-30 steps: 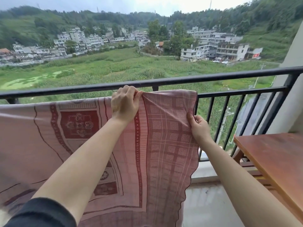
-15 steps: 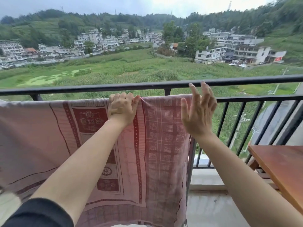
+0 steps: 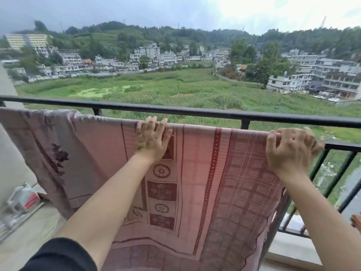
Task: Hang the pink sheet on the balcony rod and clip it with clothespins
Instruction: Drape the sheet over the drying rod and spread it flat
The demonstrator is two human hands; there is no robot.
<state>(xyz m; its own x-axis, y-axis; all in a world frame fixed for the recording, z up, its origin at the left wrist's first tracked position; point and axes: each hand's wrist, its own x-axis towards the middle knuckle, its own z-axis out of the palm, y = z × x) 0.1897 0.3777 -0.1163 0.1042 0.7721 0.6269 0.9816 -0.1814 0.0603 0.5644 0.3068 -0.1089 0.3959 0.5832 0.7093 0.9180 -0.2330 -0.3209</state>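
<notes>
Pink sheet (image 3: 205,173) hangs over the balcony rod (image 3: 343,147), the lower black bar of the railing, just under the top rail (image 3: 195,112). Its near half drops twd the floor (image 3: 29,231) w/ dark-red borders, flower medallions & a checked panel facing the camera. The top fold runs along the rod from approx mid-length to the right stretch, where bare bar shows past the cloth's right edge. Left grip (image 3: 151,138) lies flat on the sheet at the top fold, palm against the cloth, fingers (image 3: 148,126) fairly straight & spread, tips reaching over the rod, thumb out to the right: it presses, no pinch. Right grip (image 3: 291,149) is at the sheet's top right corner, fingers (image 3: 289,133) curled over fold & rod, thumb on the near face, so it's pinching the sheet there; motion blur, so exact finger placement can't be told. Both forearms reach in from the btm of the view; black sleeve (image 3: 58,255) on the left arm. Left of the pink sheet, on the same rod, a mauve cloth (image 3: 48,145) w/ dark flower print hangs touching it; separate piece or same sheet, can't tell. Blurred metal & red clutter (image 3: 21,200) sits on the floor by the left wall (image 3: 11,163). Beyond the railing: green field (image 3: 175,89), pale buildings (image 3: 304,79), wooded hills (image 3: 136,36).
</notes>
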